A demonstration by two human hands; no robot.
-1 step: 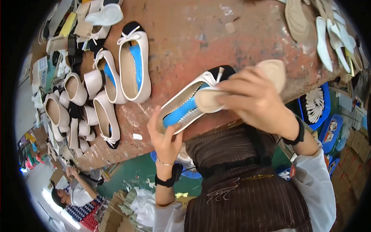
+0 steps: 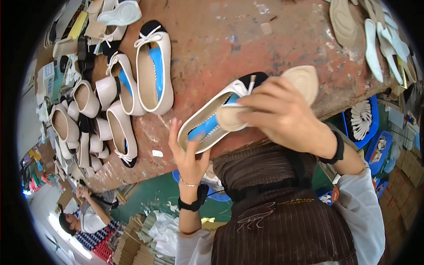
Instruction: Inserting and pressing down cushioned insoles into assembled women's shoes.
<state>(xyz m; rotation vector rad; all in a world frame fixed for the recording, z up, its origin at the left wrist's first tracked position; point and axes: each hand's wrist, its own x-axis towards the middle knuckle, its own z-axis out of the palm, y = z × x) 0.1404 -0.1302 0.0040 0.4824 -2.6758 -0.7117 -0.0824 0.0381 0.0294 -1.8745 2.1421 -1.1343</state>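
While the left hand (image 2: 190,162) clasps the shoe (image 2: 209,124) by its heel at the table (image 2: 221,39)'s near side, the right hand (image 2: 291,119) pinches an insole (image 2: 305,83) partly over it, apparently for fitting, which next calls for careful lining-up.

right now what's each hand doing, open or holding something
Left hand: fingers holding the shoe at its heel end.
Right hand: closed, holding a beige insole.

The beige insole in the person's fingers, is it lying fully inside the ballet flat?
No, the right hand holds the beige insole with its wide end outside the ballet flat.
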